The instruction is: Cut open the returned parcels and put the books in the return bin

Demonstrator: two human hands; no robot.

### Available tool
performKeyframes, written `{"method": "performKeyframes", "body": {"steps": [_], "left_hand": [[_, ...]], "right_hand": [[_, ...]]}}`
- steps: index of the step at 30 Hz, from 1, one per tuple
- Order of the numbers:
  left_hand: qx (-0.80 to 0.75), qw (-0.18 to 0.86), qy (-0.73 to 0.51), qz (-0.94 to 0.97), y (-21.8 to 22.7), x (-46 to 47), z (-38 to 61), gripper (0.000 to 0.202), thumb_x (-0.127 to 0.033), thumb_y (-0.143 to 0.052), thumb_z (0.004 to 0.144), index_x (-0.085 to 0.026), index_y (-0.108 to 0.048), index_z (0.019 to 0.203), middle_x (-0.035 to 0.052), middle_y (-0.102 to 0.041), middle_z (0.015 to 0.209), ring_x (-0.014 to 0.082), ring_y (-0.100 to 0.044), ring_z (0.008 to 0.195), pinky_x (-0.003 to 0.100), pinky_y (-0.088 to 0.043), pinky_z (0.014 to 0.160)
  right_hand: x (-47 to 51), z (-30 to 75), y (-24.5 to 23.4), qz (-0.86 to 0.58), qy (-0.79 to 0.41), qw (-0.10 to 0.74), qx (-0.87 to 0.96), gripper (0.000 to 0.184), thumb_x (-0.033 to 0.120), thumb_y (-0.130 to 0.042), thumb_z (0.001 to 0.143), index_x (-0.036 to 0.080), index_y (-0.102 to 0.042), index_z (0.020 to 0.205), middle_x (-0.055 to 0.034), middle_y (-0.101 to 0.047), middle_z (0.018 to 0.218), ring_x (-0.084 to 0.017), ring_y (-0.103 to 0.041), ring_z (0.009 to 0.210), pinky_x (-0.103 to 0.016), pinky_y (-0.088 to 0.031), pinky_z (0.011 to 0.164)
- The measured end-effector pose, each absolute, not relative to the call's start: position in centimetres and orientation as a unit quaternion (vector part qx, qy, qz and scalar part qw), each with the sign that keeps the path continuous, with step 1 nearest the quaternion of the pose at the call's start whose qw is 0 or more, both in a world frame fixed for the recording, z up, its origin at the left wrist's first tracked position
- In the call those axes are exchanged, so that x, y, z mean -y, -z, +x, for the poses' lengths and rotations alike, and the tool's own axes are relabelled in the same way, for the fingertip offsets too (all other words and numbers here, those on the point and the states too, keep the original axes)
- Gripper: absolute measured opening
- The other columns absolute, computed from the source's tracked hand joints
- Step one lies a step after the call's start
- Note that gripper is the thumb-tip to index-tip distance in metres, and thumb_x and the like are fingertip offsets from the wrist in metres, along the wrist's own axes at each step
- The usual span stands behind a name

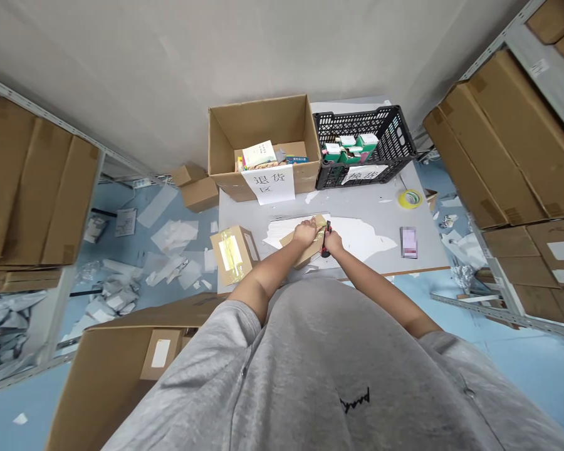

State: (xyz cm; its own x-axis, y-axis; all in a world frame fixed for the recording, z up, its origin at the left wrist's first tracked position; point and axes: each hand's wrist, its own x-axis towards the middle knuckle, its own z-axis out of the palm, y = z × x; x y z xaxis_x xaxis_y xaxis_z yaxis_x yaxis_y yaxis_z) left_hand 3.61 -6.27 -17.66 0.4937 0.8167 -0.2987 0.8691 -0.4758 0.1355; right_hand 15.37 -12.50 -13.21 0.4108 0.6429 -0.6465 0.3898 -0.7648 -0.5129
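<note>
A small brown cardboard parcel (307,249) lies on the grey table (385,216) in front of me. My left hand (304,232) is closed over its top edge and grips it. Just to the right, my right hand (333,241) is wrapped round a small red and black cutter (326,238) that stands against the parcel's right side. White paper sheets (357,235) lie under and around the parcel.
A taped brown box (232,254) sits at the table's left edge. Behind stand an open carton (263,147) with books and a paper sign, and a black crate (364,150). A tape roll (410,198) and a phone (408,242) lie right. Shelves with cartons flank both sides; paper litters the floor.
</note>
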Motion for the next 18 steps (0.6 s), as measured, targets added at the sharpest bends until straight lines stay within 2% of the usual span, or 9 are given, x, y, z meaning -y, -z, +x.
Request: {"method": "performKeyframes", "body": {"steps": [5,10,14,18], "left_hand": [[-0.461,0.118,0.081,0.876,17.5,5.6,3.1,0.067,-0.052,-0.03,0.111,-0.005,-0.038,0.159,0.0264,-0.063,0.131,0.0322,-0.061,0.124,0.04,-0.051,0.097],[-0.456,0.105,0.057,0.882,17.1,5.9,2.7,0.066,-0.052,-0.033,0.11,-0.005,-0.041,0.155,0.0269,-0.057,0.141,0.0325,-0.058,0.124,0.041,-0.046,0.105],[-0.41,0.122,0.049,0.903,17.0,6.8,2.4,0.072,-0.057,-0.037,0.108,-0.009,-0.033,0.161,0.025,-0.05,0.149,0.0316,-0.054,0.129,0.039,-0.045,0.106],[-0.413,0.126,0.071,0.899,17.2,7.2,2.9,0.062,-0.044,-0.035,0.11,-0.011,-0.031,0.163,0.024,-0.051,0.148,0.031,-0.056,0.127,0.04,-0.046,0.103]], "right_hand": [[13.1,15.1,13.7,-0.816,-0.476,0.176,0.276,0.037,0.034,-0.035,0.112,0.011,-0.058,0.129,-0.0087,-0.074,0.076,-0.019,-0.067,0.046,-0.027,-0.055,0.052],[13.3,14.9,14.4,-0.812,-0.486,0.203,0.252,0.039,0.038,-0.032,0.113,0.011,-0.056,0.127,-0.0046,-0.069,0.068,-0.019,-0.066,0.044,-0.027,-0.055,0.049],[14.5,15.0,15.0,-0.805,-0.498,0.221,0.234,0.038,0.041,-0.034,0.112,0.013,-0.053,0.129,-0.0012,-0.066,0.067,-0.019,-0.065,0.044,-0.029,-0.057,0.049],[15.8,15.1,15.4,-0.807,-0.488,0.229,0.239,0.036,0.041,-0.036,0.112,0.016,-0.05,0.134,-0.0005,-0.066,0.074,-0.017,-0.064,0.044,-0.029,-0.057,0.048]]}}
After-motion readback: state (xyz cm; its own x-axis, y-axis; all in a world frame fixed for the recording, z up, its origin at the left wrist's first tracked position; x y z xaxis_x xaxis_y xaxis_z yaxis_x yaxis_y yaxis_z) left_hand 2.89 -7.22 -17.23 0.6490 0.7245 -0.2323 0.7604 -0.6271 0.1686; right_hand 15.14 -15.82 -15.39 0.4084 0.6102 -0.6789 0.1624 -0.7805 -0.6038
